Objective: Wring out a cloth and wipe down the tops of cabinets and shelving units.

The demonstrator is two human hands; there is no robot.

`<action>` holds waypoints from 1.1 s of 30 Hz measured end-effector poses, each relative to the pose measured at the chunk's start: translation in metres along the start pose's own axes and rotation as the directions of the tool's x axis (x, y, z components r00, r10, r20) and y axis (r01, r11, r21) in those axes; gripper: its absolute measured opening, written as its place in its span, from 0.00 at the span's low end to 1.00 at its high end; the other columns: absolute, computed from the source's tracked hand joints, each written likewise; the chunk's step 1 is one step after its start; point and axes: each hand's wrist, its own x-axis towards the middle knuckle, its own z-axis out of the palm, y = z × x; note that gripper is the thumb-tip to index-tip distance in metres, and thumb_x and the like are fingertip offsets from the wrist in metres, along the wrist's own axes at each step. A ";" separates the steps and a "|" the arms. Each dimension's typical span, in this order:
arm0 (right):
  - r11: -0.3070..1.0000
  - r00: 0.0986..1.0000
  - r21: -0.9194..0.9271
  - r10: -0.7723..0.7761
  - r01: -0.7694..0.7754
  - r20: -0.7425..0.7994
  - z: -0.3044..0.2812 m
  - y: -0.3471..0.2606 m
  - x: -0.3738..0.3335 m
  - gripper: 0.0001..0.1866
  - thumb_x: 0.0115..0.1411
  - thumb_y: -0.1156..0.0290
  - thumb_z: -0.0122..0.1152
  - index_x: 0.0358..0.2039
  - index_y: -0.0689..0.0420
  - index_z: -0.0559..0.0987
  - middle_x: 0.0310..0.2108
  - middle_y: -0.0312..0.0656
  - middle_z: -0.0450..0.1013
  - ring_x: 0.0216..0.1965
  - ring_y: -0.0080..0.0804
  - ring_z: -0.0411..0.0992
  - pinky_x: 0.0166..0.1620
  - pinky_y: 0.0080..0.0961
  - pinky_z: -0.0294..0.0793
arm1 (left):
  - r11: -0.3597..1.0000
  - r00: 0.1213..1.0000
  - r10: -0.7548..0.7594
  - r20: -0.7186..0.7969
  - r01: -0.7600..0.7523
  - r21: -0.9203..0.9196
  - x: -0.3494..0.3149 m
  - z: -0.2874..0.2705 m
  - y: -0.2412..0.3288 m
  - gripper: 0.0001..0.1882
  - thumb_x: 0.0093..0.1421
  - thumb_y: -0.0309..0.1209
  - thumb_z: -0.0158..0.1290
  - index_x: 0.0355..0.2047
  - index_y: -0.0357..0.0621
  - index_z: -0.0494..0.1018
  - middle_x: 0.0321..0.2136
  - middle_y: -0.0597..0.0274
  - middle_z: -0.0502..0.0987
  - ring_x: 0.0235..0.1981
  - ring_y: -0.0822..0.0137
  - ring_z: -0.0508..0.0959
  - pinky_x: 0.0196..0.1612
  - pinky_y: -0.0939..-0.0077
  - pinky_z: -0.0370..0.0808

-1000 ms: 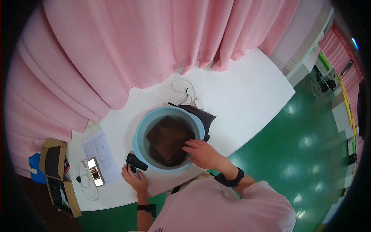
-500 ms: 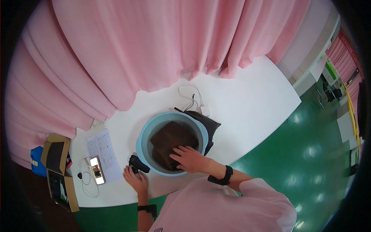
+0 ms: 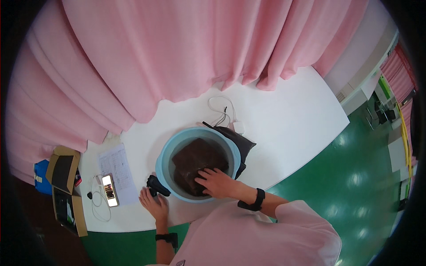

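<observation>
A round light-blue basin [image 3: 160,160] holds water and a dark brown cloth [image 3: 195,160], which lies bunched under the surface. My right hand [image 3: 216,182] reaches over the basin's near right side, its spread fingers resting on the cloth without a grip on it. To the left of the basin, my left hand [image 3: 153,205] lies on the table with fingers stretched out. Its fingertips are at a small black device [image 3: 158,185] beside the basin's rim; whether they press on it I cannot tell. Black bands circle both my wrists.
The basin stands on a white table [image 3: 293,119]. Behind it lie a dark pouch [image 3: 237,141] and a white charger with cable [image 3: 238,127]. On the left are a lit phone [image 3: 110,190], a written sheet [image 3: 116,162] and an open cardboard box [image 3: 80,215]. A pink curtain [image 3: 177,53] hangs behind.
The view has shifted slightly. My right fingers bend a little more onto the wet cloth, while my left hand stays by the black device.
</observation>
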 end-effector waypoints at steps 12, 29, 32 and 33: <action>0.999 0.993 -0.003 0.053 -0.053 0.103 -0.005 0.001 0.002 0.28 0.57 0.62 0.60 0.57 0.53 0.68 0.61 0.50 0.61 0.61 0.49 0.61 0.57 0.48 0.63 | 0.909 0.953 0.281 -0.111 -0.301 -0.287 0.056 -0.056 0.114 0.10 0.51 0.22 0.53 0.36 0.39 0.76 0.55 0.45 0.67 0.58 0.43 0.63 0.62 0.44 0.54; 0.945 0.988 0.303 0.087 -0.123 0.130 -0.044 0.015 -0.007 0.16 0.55 0.72 0.60 0.46 0.57 0.76 0.42 0.47 0.73 0.45 0.49 0.73 0.47 0.41 0.73 | 0.908 0.638 0.419 0.646 -0.297 -0.296 0.086 -0.046 0.153 0.19 0.40 0.30 0.68 0.35 0.43 0.81 0.38 0.55 0.77 0.41 0.53 0.77 0.46 0.60 0.73; 0.950 0.966 0.288 0.049 -0.124 0.254 -0.032 0.015 -0.003 0.18 0.53 0.74 0.60 0.46 0.57 0.75 0.40 0.48 0.74 0.45 0.50 0.73 0.47 0.42 0.73 | 0.917 0.609 0.395 0.688 -0.298 -0.264 0.089 -0.044 0.157 0.20 0.40 0.31 0.68 0.37 0.41 0.80 0.36 0.53 0.77 0.42 0.51 0.76 0.47 0.60 0.73; 0.949 0.966 0.289 0.048 -0.123 0.254 -0.025 0.016 -0.003 0.18 0.53 0.74 0.60 0.46 0.57 0.75 0.40 0.48 0.74 0.45 0.50 0.73 0.47 0.42 0.73 | 0.918 0.609 0.394 0.688 -0.297 -0.263 0.089 -0.043 0.157 0.20 0.40 0.31 0.68 0.37 0.41 0.80 0.36 0.53 0.77 0.42 0.51 0.76 0.47 0.60 0.73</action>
